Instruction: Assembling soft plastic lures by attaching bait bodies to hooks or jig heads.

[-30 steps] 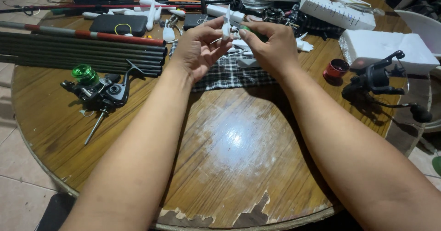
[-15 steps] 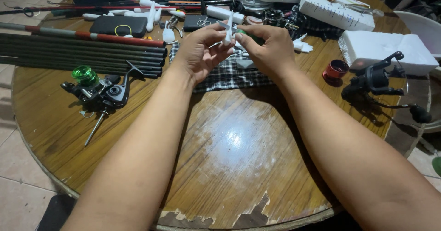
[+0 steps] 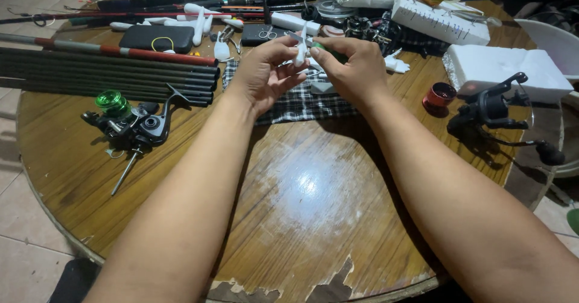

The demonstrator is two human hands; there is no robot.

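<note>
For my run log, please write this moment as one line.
left hand: pinches small white piece | right hand: holds it too | below: checked cloth | surface: round wooden table

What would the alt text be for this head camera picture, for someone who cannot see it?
Two bare hands, left hand and right hand, pinch a small white piece together above a checked cloth on a round wooden table. Fishing rods, a black reel and white foam blocks lie around them.

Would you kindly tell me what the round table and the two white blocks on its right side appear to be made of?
The table looks like varnished wood: brown grain, a glossy glare, and finish chipped off along the near edge. The white blocks look like foam, probably polystyrene: matte, grainy, with soft rounded edges. The farther one has a fishing lure lying on top.
</note>
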